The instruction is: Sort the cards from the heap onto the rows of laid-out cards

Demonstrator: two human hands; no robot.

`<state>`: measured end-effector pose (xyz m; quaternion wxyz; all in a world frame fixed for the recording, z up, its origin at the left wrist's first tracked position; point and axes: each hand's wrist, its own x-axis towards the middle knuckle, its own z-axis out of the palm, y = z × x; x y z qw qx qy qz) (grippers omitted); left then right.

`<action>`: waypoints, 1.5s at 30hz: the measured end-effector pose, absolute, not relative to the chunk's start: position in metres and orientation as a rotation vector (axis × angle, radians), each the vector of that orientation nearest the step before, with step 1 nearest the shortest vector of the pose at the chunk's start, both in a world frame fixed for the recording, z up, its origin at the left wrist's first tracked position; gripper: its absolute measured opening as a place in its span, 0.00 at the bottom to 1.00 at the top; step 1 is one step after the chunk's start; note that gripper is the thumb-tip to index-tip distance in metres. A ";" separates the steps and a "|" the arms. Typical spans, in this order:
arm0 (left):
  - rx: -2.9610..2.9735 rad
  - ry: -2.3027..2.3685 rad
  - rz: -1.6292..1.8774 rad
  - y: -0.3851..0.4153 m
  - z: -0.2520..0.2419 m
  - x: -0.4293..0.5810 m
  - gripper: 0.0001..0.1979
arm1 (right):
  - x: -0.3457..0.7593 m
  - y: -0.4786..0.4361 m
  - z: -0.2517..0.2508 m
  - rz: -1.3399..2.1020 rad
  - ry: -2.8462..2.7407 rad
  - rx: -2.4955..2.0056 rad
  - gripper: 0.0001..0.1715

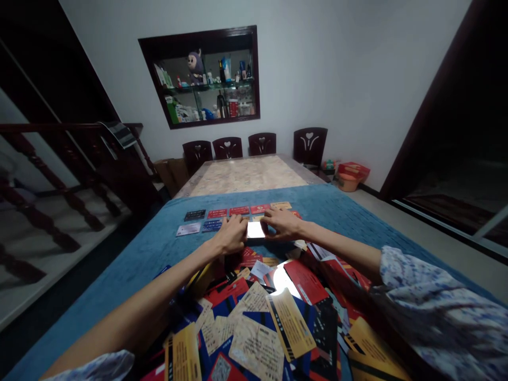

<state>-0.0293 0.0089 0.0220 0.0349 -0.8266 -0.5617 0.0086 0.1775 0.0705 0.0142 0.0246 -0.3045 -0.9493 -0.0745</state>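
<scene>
Between my two hands is a card [256, 229], its face washed out white by glare. The fingers of my left hand [233, 233] are closed at its left edge. My right hand [281, 223] grips its right edge, with the thumb bent below. Past my hands, cards lie in rows on the blue cloth, among them a black card [194, 215], a red card [217, 213], a yellow card [281, 205] and a pale card [188, 229]. Nearer to me is a large loose heap of overlapping cards [257, 344]. My hands hide part of the second row.
A blue cloth [159, 254] covers the near part of the long table, leaving its patterned top [246, 174] bare at the far end. Dark wooden chairs [309, 145] stand around that end. A stair railing [51, 174] is at left, an orange bucket [348, 181] at right.
</scene>
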 end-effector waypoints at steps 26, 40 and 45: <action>-2.297 -1.971 0.096 0.102 0.039 -0.068 0.16 | 0.115 0.149 0.046 -0.188 -2.937 -1.172 0.23; -2.259 -2.085 0.139 0.128 0.014 -0.075 0.16 | 0.090 0.179 0.024 -0.198 -3.007 -1.301 0.28; -2.294 -2.066 0.149 0.135 0.008 -0.079 0.14 | 0.084 0.184 0.019 -0.198 -3.026 -1.329 0.27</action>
